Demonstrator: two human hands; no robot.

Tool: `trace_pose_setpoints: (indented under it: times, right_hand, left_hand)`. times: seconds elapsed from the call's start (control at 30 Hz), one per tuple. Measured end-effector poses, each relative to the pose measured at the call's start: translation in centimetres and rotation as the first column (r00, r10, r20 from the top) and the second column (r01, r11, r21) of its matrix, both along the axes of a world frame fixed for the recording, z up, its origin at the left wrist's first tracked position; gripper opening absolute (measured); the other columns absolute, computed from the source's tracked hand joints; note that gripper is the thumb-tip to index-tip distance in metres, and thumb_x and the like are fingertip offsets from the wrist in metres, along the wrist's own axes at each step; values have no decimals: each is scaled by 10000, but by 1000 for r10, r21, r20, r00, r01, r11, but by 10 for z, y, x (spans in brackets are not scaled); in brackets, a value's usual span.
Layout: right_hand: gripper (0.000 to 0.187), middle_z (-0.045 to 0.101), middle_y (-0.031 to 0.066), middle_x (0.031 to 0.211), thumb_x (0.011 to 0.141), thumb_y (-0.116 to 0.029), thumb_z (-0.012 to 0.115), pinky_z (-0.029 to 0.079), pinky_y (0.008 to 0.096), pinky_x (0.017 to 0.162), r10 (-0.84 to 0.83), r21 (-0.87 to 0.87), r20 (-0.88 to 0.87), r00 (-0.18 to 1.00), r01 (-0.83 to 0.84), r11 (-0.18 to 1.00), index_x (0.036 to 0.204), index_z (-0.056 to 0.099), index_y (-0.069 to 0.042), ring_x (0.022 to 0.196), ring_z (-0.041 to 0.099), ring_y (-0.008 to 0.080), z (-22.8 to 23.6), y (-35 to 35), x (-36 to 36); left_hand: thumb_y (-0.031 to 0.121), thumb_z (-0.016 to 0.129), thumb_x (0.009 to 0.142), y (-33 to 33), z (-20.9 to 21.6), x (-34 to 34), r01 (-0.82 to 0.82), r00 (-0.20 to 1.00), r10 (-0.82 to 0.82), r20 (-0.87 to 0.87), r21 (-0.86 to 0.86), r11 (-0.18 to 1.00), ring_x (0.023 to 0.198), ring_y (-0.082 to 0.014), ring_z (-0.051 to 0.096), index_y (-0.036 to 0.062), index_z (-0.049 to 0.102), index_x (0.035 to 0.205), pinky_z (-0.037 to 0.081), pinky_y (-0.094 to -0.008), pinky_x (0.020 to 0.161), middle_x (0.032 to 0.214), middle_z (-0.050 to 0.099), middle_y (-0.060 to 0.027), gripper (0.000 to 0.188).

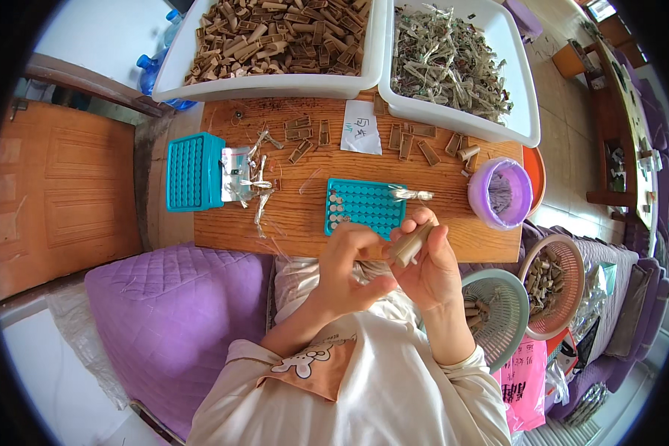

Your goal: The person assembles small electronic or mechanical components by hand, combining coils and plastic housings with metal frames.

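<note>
My right hand [431,269] grips a tan plastic casing [410,247], held tilted between thumb and fingers above the table's front edge. Beside it, my left hand [347,269] has its fingers bent and its thumb apart, with nothing visible between them. Just beyond both hands lies a teal tray [372,195] with rows of round pockets. Several small silvery discs [336,202] sit in its left end. A bundle of pale wires [410,194] rests across the tray's right edge.
Behind stand a white bin of brown casings [275,41] and another of wired parts [453,67]. A teal rack [195,172] is at left, a purple tub [500,193] at right. Loose casings [299,134] dot the table. Green [502,327] and pink [554,286] baskets sit right.
</note>
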State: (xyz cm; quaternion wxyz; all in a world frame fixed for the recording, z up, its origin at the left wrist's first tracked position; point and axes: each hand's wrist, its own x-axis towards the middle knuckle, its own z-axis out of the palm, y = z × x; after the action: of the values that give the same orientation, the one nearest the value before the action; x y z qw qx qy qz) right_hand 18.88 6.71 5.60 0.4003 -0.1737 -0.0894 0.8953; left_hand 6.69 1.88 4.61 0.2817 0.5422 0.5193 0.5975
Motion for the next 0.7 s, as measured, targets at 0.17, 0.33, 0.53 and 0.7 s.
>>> trace_pose_setpoints:
  times: [0.17,0.33,0.53,0.7]
  right_hand:
    - [309,522,52,922,779,-319,557,466,303,712,-69,112,36,997,65,992,945,463,-76,845,532,162,-2,-9,-3]
    - [295,519,68,925,781,-302,563,468,297,712,-76,120,15,997,74,990,931,471,-65,839,528,160,-8,-14,1]
    - [326,543,76,903,788,-266,570,445,268,711,-299,340,348,889,177,924,973,482,-12,835,526,150,-7,-13,30]
    - [155,554,56,748,763,-69,498,405,225,600,-410,448,884,226,-160,879,877,555,19,654,526,112,6,-5,131]
  left_hand:
    - [437,598,685,6,0,0,-50,928,103,-357,153,987,482,-186,424,61,484,606,337,-286,427,563,427,-48,400]
    - [468,576,694,4,2,0,-65,858,155,-490,196,978,401,-186,341,61,396,517,282,-296,368,495,331,-53,479]
    - [468,568,709,16,0,8,146,850,-63,-523,119,982,459,-188,447,67,471,596,357,-295,428,534,423,-43,428]
    - [290,572,750,47,-29,-19,-89,917,7,-399,-189,978,616,-230,561,73,533,814,432,-318,518,710,569,-76,229]
